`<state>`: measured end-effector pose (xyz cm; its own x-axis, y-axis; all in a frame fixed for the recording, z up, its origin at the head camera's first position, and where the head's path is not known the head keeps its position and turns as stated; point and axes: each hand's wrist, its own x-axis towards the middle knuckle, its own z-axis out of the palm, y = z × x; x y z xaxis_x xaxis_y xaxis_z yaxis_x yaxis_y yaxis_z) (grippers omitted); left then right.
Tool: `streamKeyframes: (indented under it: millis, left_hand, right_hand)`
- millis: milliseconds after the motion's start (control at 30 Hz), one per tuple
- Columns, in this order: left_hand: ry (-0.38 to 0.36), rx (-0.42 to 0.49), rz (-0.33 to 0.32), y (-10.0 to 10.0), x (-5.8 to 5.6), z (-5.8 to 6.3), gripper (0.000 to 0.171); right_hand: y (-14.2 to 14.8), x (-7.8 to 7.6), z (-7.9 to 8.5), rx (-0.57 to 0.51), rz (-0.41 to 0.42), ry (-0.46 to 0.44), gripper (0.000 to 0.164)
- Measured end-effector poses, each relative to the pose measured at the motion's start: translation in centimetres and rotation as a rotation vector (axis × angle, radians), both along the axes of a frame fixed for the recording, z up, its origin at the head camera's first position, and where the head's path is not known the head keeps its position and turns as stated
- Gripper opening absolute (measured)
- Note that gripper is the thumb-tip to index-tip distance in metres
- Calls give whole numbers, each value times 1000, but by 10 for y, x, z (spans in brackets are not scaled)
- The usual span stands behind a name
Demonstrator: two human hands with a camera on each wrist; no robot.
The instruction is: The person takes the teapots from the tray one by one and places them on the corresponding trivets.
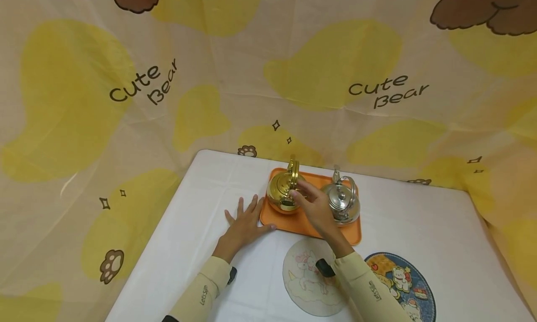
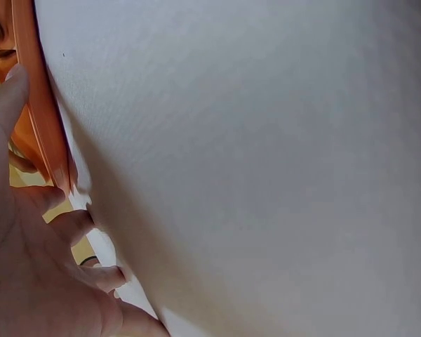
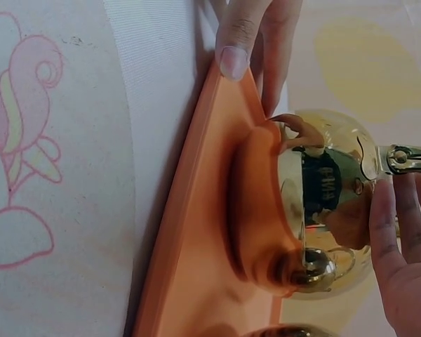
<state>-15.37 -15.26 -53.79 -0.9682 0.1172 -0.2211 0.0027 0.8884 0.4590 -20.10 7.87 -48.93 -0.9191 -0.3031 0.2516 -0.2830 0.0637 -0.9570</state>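
A shiny gold teapot [image 1: 280, 189] stands upright on the left part of an orange tray [image 1: 289, 223]. My right hand [image 1: 315, 210] is at its handle [image 1: 295, 173]; in the right wrist view the right fingers [image 3: 383, 225] extend, barely bent, along the pot's side below the handle's joint. To the right on the same tray stands a silver teapot [image 1: 341, 202], close beside the right hand. My left hand [image 1: 243, 226] lies spread at the tray's left end, its thumb [image 2: 10, 95] against the tray rim and the other fingers on the white cloth.
A pale round mat [image 1: 308, 284] with a unicorn drawing lies in front of the tray. To its right is a dark blue round mat [image 1: 413, 275] with cartoon figures, partly under the right sleeve. Behind the white table [image 1: 201, 191] hangs a yellow-patterned curtain [image 1: 235, 79].
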Motion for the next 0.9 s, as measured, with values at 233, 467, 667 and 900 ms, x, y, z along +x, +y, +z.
streamKeyframes:
  millis: [233,467,667,900]
  left_hand:
    - [1,-1,-2,1,0,0,98]
    - [-1,-1,-4,1,1,1,97]
    - [-1,2,-4,1,1,3,97]
    - [4,-2,-5,1,2,3,98]
  right_hand:
    - [0,-1,1,16,-10,-5,41]
    - [-1,-2,0,10,-16,-4,41]
    - [-2,-2,0,23,-22,1,40]
    - [-3,-3,-1,7,-19,-20,41]
